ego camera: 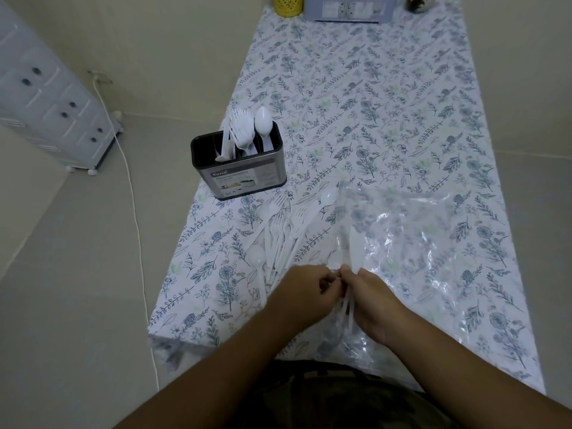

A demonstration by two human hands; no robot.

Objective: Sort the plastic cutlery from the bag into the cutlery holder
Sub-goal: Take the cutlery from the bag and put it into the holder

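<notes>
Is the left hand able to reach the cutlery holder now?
Probably yes. The cutlery holder stands ahead and to the left of the left hand with only open tablecloth and loose cutlery between, but both hands now pinch white pieces.

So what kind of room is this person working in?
Probably a home, perhaps a kitchen corner: a table under a floral tablecloth, a plastic drawer cabinet against the wall, and a steel cutlery holder.
</notes>
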